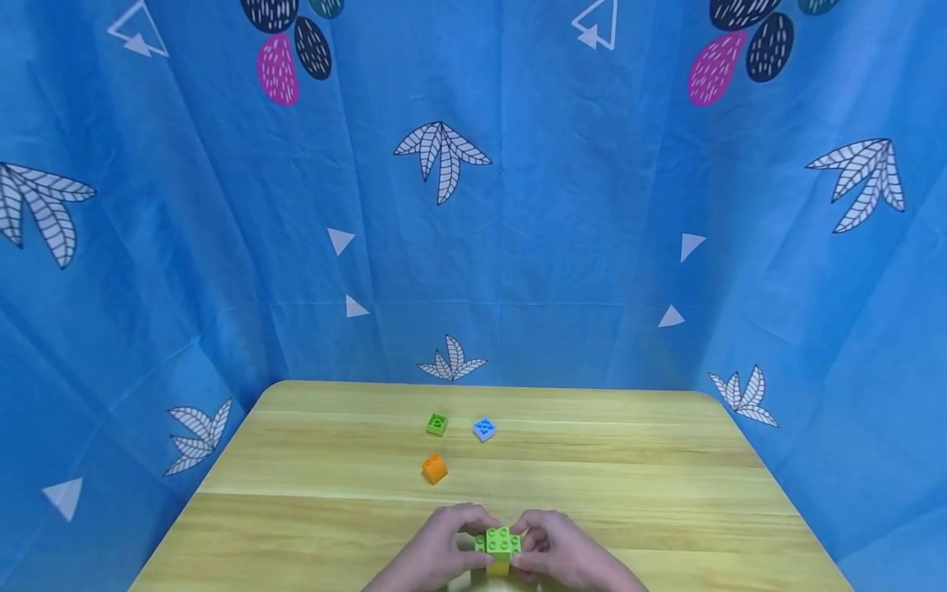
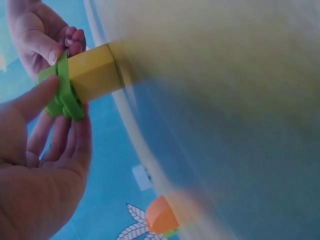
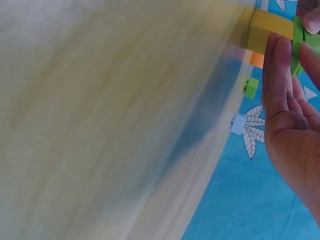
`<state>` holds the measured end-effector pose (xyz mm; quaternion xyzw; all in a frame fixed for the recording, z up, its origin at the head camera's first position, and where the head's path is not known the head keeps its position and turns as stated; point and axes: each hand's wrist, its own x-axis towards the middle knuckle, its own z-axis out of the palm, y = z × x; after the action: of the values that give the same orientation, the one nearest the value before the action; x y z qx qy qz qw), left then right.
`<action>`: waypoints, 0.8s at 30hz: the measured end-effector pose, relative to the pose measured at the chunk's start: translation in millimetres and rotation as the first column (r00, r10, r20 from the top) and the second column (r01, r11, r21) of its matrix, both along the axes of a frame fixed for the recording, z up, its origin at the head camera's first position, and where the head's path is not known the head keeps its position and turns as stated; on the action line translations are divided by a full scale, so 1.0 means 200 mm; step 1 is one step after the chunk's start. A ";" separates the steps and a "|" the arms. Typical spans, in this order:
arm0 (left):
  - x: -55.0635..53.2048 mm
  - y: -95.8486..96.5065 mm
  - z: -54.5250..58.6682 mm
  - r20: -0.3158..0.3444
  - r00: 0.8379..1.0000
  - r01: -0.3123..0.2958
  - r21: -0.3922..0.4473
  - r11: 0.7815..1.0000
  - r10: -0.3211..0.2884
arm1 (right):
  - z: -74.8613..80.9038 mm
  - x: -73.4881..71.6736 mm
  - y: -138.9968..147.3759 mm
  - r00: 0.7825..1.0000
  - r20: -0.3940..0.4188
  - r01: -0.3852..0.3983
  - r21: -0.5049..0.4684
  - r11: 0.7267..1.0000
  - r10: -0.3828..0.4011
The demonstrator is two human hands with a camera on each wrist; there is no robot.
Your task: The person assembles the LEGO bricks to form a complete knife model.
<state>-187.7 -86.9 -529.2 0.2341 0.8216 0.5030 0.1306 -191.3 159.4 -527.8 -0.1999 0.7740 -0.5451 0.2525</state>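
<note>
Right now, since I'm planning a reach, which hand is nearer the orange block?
Left. In the head view, the left hand is just below the orange block; the right hand is also lower, but well off to the right.

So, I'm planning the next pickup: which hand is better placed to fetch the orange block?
Probably the left hand: the orange block lies almost straight ahead of it, while the right hand is farther off. Both hold the green-and-yellow stack, so the left would need to let go first.
</note>
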 end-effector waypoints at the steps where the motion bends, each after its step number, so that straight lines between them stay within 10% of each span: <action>1: 0.00 0.00 0.00 -0.012 1.000 0.000 -0.014 1.000 0.000 | 0.00 0.00 0.00 1.000 -0.003 0.000 -0.005 1.000 0.000; 24: 0.01 0.00 0.01 -0.116 0.993 0.000 -0.142 0.990 -0.016 | 0.00 0.00 0.02 0.999 -0.016 -0.033 -0.055 0.998 0.032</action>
<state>-186.3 -86.4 -528.1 0.2565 0.8605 0.4285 0.1008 -191.9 163.6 -527.9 -0.2234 0.7572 -0.5607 0.2498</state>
